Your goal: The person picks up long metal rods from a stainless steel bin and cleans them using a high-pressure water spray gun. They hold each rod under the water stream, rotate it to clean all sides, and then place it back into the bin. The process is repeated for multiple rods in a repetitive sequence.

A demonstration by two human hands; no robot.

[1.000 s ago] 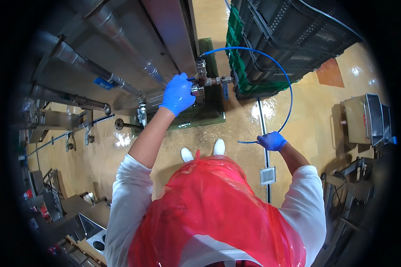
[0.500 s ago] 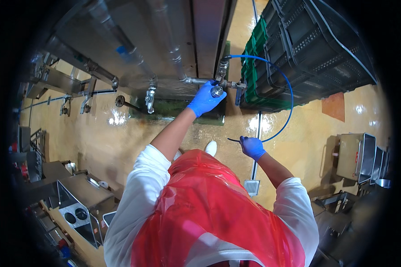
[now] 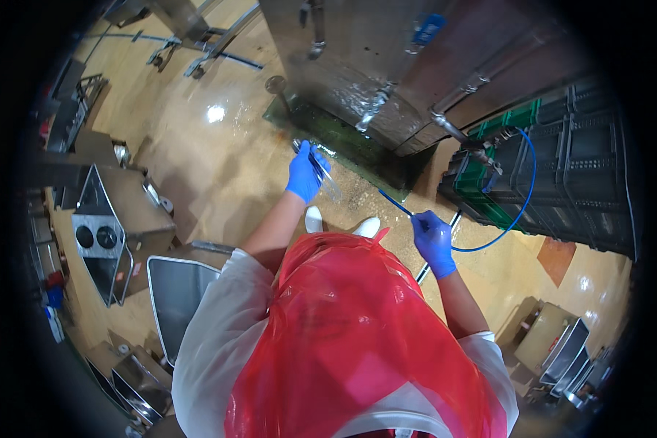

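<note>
My left hand (image 3: 306, 175), in a blue glove, is closed round a shiny metal piece (image 3: 297, 147) beside the steel tank. Pale, blurred streaks run down along its right side; whether they are water or metal I cannot make out. My right hand (image 3: 433, 239), also gloved in blue, grips a thin blue hose (image 3: 531, 164) close to its free end, which points up and left. From there the hose loops to the right and up to a pipe fitting (image 3: 498, 136) with a valve. The fingers partly hide both held things.
A steel tank (image 3: 358, 55) with pipes stands ahead, above a wet green strip (image 3: 336, 135) on the floor. Black and green crates (image 3: 562, 175) are stacked at the right. Steel bins (image 3: 179, 292) and wheeled carts (image 3: 128, 219) stand at the left.
My view has swung to the right. My left hand has moved away from the pipe valve, with the metal piece in it. The right hand still holds the hose, nearer my left hand.
</note>
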